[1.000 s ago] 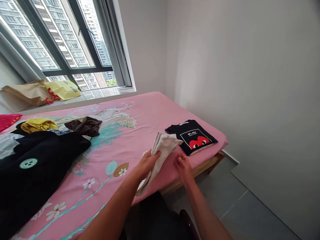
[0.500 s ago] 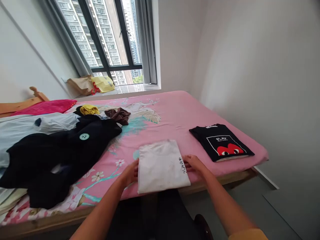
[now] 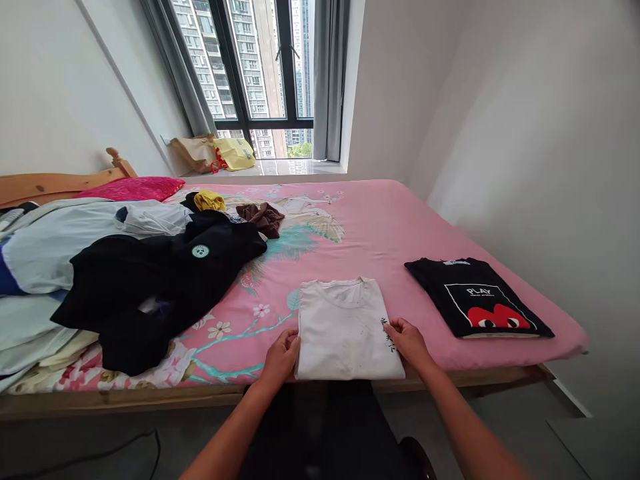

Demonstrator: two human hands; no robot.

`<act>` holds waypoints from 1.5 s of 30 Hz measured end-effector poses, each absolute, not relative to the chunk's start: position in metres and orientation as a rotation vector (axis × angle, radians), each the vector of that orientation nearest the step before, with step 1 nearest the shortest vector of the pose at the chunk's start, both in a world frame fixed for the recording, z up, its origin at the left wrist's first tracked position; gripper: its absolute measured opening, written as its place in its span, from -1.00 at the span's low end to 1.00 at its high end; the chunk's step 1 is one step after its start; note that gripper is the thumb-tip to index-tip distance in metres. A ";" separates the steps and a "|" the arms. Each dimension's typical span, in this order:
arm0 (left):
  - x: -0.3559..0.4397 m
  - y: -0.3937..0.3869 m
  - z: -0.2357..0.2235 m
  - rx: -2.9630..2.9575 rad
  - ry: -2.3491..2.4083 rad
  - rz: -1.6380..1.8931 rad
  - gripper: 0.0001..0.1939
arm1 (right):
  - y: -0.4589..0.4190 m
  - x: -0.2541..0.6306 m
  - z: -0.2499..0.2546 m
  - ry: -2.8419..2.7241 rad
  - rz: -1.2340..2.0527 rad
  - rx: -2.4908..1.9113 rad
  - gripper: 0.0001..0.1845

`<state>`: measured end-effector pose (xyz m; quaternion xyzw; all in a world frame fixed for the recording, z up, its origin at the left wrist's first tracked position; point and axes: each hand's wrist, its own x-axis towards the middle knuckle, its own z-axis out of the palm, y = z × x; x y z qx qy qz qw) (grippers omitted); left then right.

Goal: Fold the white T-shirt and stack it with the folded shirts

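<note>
1. Head view: a white cotton T-shirt (image 3: pixel 345 333), folded into a flat rectangle, lies at the near edge of a wooden bed (image 3: pixel 390 223) with a pink, flower-printed sheet. It sits right of the middle of that edge, its lower border covering a stretch of it. The neckline faces the far edge, and dark lettering runs down its right border.

2. Head view: the person's left hand (image 3: pixel 281 355) has thumb and fingers brought together on the T-shirt's left border, close to the bed's near edge.

3. Head view: the right hand (image 3: pixel 407 339) pinches the opposite border beside the lettering, thumb and fingertips meeting at the cloth.

4. Head view: towards the bed's near right corner, well apart from the left hand, lies a folded black T-shirt (image 3: pixel 465 293) with a white-framed print reading "PLAY" above a red heart shape with two eyes.

5. Head view: on the left part of the bed, a black garment with a round pale emblem (image 3: pixel 165 267) is spread loosely over pale, rumpled clothes (image 3: pixel 55 253). Beyond it, nearer the far edge, are a bunched yellow cloth (image 3: pixel 210 200) and a crumpled brown cloth (image 3: pixel 261 219). A crimson pillow (image 3: pixel 135 189) lies by the wooden headboard (image 3: pixel 60 185) at the far left corner.
</note>
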<state>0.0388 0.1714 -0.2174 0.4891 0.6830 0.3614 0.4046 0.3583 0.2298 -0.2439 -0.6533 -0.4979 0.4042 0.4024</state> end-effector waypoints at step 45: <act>0.031 0.309 -0.227 0.739 1.601 1.127 -0.76 | 0.351 0.340 -0.246 -0.995 1.211 -1.445 -0.61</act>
